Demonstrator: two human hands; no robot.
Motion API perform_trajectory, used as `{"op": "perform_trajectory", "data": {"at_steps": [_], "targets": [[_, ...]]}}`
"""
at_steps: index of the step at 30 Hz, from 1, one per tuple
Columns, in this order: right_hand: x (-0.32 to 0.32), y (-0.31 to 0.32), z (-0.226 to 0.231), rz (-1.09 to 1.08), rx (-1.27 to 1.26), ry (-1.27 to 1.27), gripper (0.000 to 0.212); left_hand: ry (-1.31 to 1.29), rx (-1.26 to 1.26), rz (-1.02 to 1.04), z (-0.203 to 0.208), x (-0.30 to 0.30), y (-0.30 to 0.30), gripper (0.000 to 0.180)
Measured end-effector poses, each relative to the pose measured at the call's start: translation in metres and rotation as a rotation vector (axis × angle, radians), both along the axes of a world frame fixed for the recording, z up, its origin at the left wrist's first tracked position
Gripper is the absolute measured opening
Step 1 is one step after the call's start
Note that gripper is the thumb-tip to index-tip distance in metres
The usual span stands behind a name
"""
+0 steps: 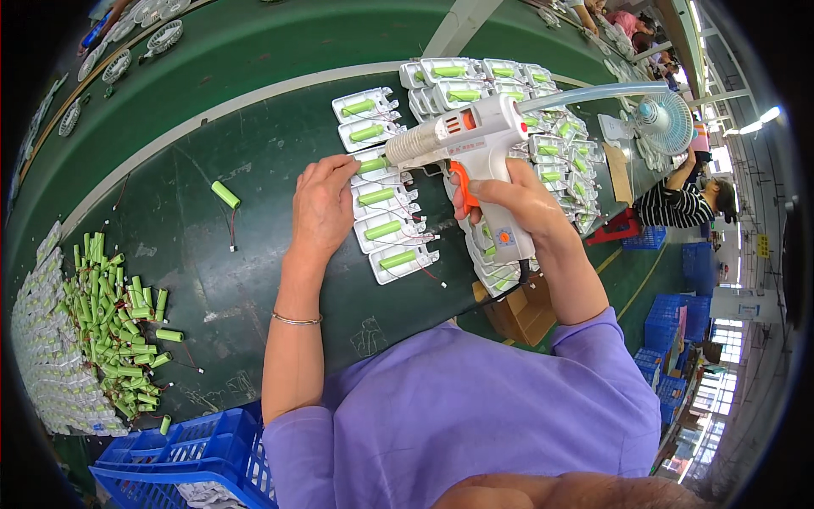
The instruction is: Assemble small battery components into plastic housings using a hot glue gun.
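Note:
My right hand [526,199] is wrapped round the grip of a white hot glue gun [487,131], its fingers at the orange trigger. A clear glue stick [593,95] sticks out of the gun's back end. The nozzle points left, over a row of white plastic housings [380,231] that each hold a green cylindrical battery with thin wires. My left hand [326,199] reaches to a green battery [370,165] in one housing just under the nozzle, fingertips closed at its left end. The nozzle tip partly covers that housing.
Loose green batteries [119,322] with wires lie heaped at the left, beside stacked white parts [55,365]. One battery [225,194] lies alone on the dark green table [254,263]. More filled housings [551,153] stand in stacks at the right. A blue crate [186,454] is at the near left.

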State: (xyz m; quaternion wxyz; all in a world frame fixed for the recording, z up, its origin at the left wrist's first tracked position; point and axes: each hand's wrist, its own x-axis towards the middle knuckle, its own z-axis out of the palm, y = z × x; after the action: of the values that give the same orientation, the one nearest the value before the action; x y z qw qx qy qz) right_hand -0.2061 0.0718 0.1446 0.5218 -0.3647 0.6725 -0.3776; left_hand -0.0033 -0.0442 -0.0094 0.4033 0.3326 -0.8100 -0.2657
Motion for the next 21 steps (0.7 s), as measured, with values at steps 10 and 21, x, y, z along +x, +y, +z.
{"op": "perform_trajectory", "data": {"at_steps": [10, 21], "targets": [[0.004, 0.005, 0.0, 0.037, -0.051, -0.093, 0.048, 0.058, 0.109, -0.012, 0.001, -0.004, 0.005, 0.029], [0.003, 0.046, 0.01, 0.064, -0.086, -0.164, 0.051, 0.012, -0.021, 0.074, 0.015, 0.01, 0.032, 0.029]]}}
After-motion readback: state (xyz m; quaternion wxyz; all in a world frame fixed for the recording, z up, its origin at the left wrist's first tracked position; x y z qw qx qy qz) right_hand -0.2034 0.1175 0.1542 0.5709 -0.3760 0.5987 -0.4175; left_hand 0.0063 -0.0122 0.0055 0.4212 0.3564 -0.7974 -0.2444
